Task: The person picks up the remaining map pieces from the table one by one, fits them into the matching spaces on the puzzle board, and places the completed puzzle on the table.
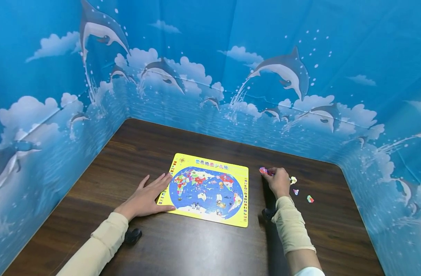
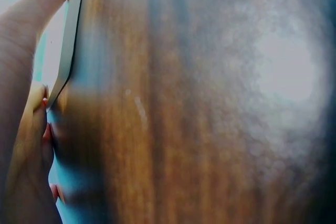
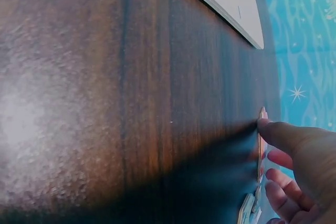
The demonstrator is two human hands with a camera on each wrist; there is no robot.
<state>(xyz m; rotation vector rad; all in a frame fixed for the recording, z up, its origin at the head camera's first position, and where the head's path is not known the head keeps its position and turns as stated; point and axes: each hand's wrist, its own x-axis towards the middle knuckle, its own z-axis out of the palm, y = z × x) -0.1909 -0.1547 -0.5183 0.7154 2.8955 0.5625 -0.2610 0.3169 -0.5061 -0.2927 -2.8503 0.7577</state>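
Observation:
A yellow world map puzzle board point(image 1: 210, 220) lies flat on the table, its blue oval filled with coloured land shapes. My left hand point(image 1: 148, 197) rests at its left edge with fingers spread, fingertips over the border and thumb at the near left corner. In the left wrist view this hand point(image 2: 26, 129) shows beside the board's side edge. To the right of the board, my right hand point(image 1: 279, 182) pinches a red and purple puzzle piece point(image 1: 263, 171) low at the tabletop. The right wrist view shows the thumb point(image 3: 270, 128) against the piece's thin edge; the index fingertip is hidden.
Close to the right hand lie a pale yellow piece point(image 1: 293, 180), a small pinkish piece point(image 1: 296, 191) and a red-green piece point(image 1: 310, 199). Dark wood table point(image 1: 196, 253) extends around the board. Blue dolphin-print curtains point(image 1: 210, 96) stand along its far and side edges.

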